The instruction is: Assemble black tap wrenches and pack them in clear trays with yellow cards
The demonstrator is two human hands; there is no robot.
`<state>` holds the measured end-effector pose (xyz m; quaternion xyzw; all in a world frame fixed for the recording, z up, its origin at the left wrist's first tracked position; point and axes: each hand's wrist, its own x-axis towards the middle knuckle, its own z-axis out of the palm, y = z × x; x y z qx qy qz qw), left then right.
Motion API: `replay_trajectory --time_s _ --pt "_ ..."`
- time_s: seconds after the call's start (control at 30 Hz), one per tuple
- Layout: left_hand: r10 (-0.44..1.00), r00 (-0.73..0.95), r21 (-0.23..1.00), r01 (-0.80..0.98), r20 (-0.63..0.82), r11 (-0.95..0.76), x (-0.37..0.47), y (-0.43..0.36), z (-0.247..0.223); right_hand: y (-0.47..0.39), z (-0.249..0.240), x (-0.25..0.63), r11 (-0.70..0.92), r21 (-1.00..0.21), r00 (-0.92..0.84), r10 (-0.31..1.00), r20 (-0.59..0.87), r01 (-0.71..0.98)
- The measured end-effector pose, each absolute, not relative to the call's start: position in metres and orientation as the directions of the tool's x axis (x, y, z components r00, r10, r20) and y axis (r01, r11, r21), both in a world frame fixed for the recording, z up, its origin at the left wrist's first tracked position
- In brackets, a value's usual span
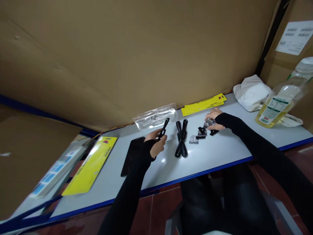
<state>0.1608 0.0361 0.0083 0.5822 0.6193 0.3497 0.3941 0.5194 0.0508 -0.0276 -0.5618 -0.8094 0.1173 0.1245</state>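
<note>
My left hand [156, 143] is closed round a black spokeshave body [163, 130], whose long handle points up and away from me. To its right, a few more black spokeshave bodies [181, 138] lie crossed on the table. My right hand [214, 117] is over a small pile of parts, its fingers and thumb curled about a grey metal blade [209, 123]. Beside it lie black cap pieces [214, 132] and further grey blades [194, 139]. How firmly the right fingers grip is partly hidden.
A dark phone or tablet [130, 156] lies beside my left forearm. Around the table are a yellow card [90, 166], clear plastic packaging [156, 117], more yellow cards [204, 104], a white bag [251, 93] and a bottle of yellow liquid [276, 104]. Cardboard [146, 58] stands behind.
</note>
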Motion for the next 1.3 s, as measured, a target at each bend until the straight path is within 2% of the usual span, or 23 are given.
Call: replay_trajectory --time_s 0.07,0.13,0.23,0.47,0.6,0.73,0.9,1.3 --pt "0.981 0.15 0.975 0.204 -0.125 0.093 0.184 0.044 0.01 0.047 -0.023 0.52 0.283 -0.383 -0.302 0.953 0.01 0.879" --pt "0.948 0.311 0.998 0.011 -0.069 0.069 0.213 0.05 0.014 0.043 -0.018 0.52 0.236 -0.437 -0.277 0.96 -0.032 0.868" --pt "0.919 0.395 0.99 -0.133 0.002 0.055 0.251 0.054 0.017 0.04 -0.015 0.52 0.186 -0.501 -0.237 0.971 -0.04 0.845" --pt "0.914 0.385 0.962 -0.176 -0.129 0.21 0.269 0.041 0.007 0.054 -0.028 0.53 0.15 -0.688 -0.226 0.974 -0.022 0.71" --pt "0.916 0.337 0.933 -0.204 -0.218 0.297 0.261 0.039 0.003 0.06 -0.031 0.533 0.132 -0.742 -0.225 0.974 -0.026 0.657" --pt "0.908 0.303 0.886 -0.275 -0.289 0.374 0.259 0.041 0.003 0.063 -0.028 0.534 0.056 -0.77 -0.117 0.993 -0.024 0.636" --pt "0.914 0.297 0.88 -0.305 -0.275 0.364 0.263 0.036 0.001 0.062 -0.019 0.531 0.027 -0.768 -0.012 1.0 0.025 0.64" --pt "0.902 0.363 0.91 -0.249 -0.231 0.333 0.27 0.022 -0.008 0.054 -0.023 0.517 0.092 -0.792 -0.05 0.996 0.077 0.604"
